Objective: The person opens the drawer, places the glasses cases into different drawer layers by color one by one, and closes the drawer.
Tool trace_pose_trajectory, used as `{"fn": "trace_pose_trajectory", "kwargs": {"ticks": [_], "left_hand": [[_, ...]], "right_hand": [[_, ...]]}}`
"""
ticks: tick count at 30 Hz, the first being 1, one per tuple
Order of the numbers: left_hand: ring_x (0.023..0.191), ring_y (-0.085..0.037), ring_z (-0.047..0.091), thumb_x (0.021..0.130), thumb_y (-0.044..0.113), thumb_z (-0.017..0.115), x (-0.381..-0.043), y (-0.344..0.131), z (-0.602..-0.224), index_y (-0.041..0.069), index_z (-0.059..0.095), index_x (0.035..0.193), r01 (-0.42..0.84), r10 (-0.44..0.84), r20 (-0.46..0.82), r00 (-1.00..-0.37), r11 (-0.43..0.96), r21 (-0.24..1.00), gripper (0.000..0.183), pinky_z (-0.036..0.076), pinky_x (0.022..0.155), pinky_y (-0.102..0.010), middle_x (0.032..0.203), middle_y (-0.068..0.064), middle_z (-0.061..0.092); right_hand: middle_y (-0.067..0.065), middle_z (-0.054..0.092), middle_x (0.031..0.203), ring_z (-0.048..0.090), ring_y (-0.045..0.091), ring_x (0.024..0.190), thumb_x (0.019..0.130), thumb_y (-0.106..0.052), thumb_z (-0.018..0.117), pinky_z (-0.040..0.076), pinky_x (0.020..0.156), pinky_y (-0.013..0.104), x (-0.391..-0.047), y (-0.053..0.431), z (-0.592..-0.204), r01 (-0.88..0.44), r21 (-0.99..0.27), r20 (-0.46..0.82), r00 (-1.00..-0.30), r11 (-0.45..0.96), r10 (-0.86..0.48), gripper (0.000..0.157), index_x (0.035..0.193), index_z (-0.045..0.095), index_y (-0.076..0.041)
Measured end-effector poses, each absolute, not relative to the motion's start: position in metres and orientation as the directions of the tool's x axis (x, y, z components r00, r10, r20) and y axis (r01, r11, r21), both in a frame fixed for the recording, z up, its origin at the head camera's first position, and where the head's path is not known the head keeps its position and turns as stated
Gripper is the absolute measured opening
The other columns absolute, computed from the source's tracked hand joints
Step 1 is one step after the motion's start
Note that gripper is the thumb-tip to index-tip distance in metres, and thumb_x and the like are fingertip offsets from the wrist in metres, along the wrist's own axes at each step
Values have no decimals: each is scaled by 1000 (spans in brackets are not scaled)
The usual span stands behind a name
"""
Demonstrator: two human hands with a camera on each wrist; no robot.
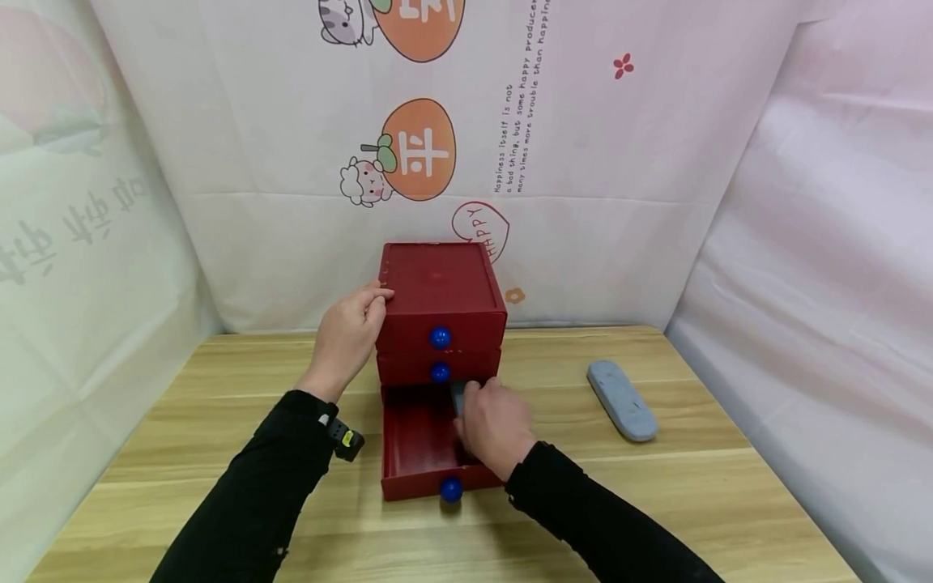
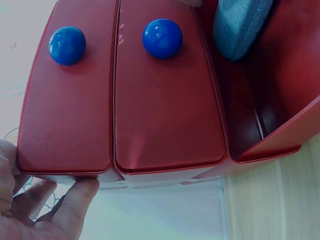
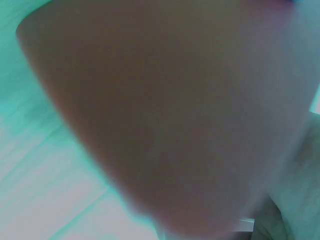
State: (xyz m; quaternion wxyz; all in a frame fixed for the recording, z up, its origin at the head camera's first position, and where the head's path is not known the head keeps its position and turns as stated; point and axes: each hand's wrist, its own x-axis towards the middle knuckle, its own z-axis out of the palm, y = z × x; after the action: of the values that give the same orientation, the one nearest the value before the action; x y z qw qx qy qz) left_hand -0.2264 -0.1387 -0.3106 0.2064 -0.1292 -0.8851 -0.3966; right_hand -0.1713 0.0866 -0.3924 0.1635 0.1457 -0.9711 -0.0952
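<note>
A small red drawer cabinet with blue knobs stands at the back of the table, its bottom drawer pulled out. My left hand grips the cabinet's upper left edge; in the left wrist view a fingertip presses its side wall. Inside the open drawer, on its right side, lies a grey-blue oblong case with a seam along it. My right hand reaches in there with curled fingers around the case, hiding most of it. In the right wrist view the blurred hand fills the picture.
A second grey-blue oblong case lies on the wooden table, right of the cabinet. Two upper drawers are closed, with blue knobs facing me. Printed white cloth hangs behind and along both sides.
</note>
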Motion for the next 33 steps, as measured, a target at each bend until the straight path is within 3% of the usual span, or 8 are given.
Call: {"fn": "trace_pose_trajectory", "kwargs": {"ticks": [2,17,20,27,30,33], "left_hand": [[137,-21,41,104,34,33,-226,-139,-311,11,64,129,393,64,468,-881,651,650,46,45,87,-42,148,-7,48],[136,-21,42,104,35,33,-228,-140,-311,12,63,130,382,52,466,-883,656,651,46,34,59,-40,148,-7,48],[136,-21,42,104,34,33,-228,-140,-312,12,64,130,382,52,466,-883,656,651,46,35,61,-40,148,-7,48],[137,-20,41,104,34,34,-227,-138,-311,12,64,129,383,52,463,-885,645,661,45,42,81,-39,148,-6,48],[136,-20,41,104,33,34,-227,-138,-311,12,64,129,380,51,458,-888,644,664,45,41,71,-40,148,-6,48],[136,-20,42,104,34,33,-227,-138,-311,13,64,130,379,51,458,-887,645,663,45,40,70,-40,149,-5,48]], "right_hand": [[13,55,73,51,24,52,83,-51,68,44,37,37,-170,92,-388,-265,191,302,-900,945,-313,46,84,56,-7],[9,47,65,47,23,52,83,-44,70,39,38,34,-167,133,-368,-259,74,309,-912,963,-269,40,86,55,-7],[8,44,62,44,23,48,84,-43,69,37,37,34,-173,146,-364,-216,58,272,-936,975,-224,39,84,53,-7],[10,51,64,50,23,53,87,-42,65,41,40,39,-197,194,-362,-42,-84,59,-998,996,-38,37,89,54,-6],[11,54,69,54,28,61,87,-41,65,44,44,41,-205,219,-366,19,-118,-2,-1000,993,18,37,91,56,-6],[13,58,75,57,35,69,86,-41,65,46,50,45,-208,241,-370,55,-121,-12,-998,991,53,37,93,58,-6]]}}
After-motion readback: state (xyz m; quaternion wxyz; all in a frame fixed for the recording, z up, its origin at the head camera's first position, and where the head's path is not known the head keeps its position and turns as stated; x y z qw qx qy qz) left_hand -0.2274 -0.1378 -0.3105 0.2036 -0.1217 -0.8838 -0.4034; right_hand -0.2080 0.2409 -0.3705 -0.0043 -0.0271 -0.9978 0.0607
